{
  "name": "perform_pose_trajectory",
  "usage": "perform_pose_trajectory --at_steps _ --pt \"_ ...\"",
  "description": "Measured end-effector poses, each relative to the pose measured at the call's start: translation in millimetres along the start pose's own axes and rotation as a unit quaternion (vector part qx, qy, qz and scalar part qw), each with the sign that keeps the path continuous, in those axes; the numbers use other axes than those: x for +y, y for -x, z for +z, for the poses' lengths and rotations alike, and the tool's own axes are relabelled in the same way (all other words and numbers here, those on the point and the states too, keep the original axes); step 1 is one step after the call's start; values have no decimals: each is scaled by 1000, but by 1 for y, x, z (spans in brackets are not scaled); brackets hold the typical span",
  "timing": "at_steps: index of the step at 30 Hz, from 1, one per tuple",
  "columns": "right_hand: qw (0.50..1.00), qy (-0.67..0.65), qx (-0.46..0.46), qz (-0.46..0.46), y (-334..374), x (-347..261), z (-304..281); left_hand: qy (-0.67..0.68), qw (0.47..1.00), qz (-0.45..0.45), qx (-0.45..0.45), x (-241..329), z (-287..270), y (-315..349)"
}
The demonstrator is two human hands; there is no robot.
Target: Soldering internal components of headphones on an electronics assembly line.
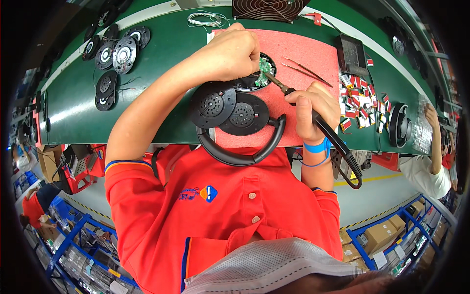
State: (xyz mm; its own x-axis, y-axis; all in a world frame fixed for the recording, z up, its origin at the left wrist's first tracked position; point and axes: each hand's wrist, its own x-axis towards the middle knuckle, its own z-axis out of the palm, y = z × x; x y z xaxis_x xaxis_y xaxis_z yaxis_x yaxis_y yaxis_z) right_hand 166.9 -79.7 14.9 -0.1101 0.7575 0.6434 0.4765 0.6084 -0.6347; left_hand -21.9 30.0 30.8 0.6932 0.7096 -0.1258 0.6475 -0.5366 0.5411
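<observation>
My right hand (316,110) grips a soldering iron (278,83), its tip at the green circuit board (265,68). That board sits in a round black headphone ear cup (257,84). Curled closed at the cup's left side is my left hand (234,53); what its fingers hold, if anything, is hidden. Just below lie two round black speaker plates (213,104), overlapping, with a curved black headband (230,154) at the mat's near edge. A pair of tweezers (308,72) rests on the pink mat (293,46), right of the cup.
Several speaker plates (125,53) lie on the green table (152,93) at left. Coiled wire (205,19) and a fan grille (269,9) are at the back. At right are a black tray (351,55), many small batteries (362,98), a headphone (400,125) and a co-worker's arm (434,142).
</observation>
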Motion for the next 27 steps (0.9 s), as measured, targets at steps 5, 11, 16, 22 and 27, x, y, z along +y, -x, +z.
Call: perform_pose_trajectory --at_steps 5,11,16,22,27 --pt "1000 9 -10 -5 0 0 0 -6 1000 1 8 0 2 1" --pt "1000 16 -17 -8 1 -1 -1 -2 1000 6 25 0 4 1" --pt "1000 16 -15 -20 0 -1 1 -7 999 11 36 -1 6 3" --pt "1000 10 13 -24 2 -1 -1 4 995 52 84 -4 9 2" --pt "999 8 20 -23 2 -1 0 -6 999 10 39 0 7 3"
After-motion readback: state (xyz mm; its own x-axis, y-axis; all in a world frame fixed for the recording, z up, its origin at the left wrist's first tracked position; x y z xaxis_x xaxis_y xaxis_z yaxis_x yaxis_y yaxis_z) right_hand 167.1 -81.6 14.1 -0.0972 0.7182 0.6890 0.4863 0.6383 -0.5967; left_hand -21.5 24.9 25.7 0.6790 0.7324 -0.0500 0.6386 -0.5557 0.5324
